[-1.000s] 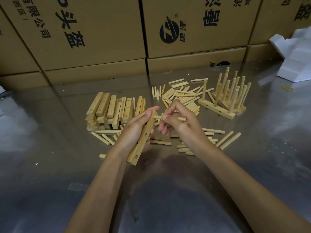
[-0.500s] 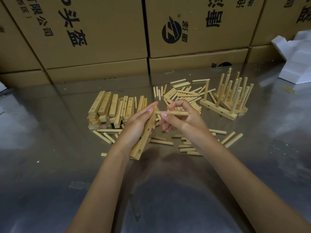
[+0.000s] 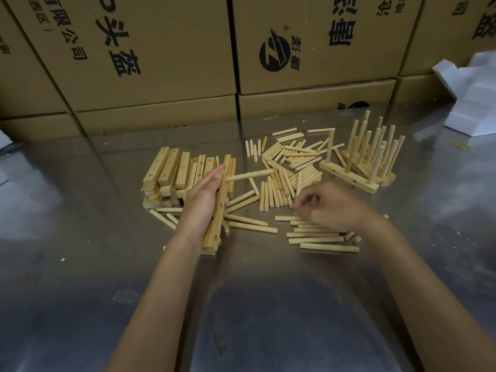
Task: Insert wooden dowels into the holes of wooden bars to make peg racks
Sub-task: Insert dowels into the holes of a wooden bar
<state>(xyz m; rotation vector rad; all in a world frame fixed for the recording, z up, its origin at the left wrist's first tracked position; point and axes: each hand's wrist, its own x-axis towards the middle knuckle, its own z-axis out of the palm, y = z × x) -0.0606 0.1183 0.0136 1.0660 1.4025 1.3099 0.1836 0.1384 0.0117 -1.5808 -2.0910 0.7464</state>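
Wooden bar (image 3: 217,216) sits upright in the left hand (image 3: 201,202), fingers wrapped round it, one dowel (image 3: 249,175) poking sideways from its top hole toward the right. Risk here: that peg looks only lightly seated and could slip out if the bar tilts. Right hand (image 3: 328,206), fingers curled, dips onto the loose dowels (image 3: 316,234) beneath it; whether it has pinched one, I cannot tell.
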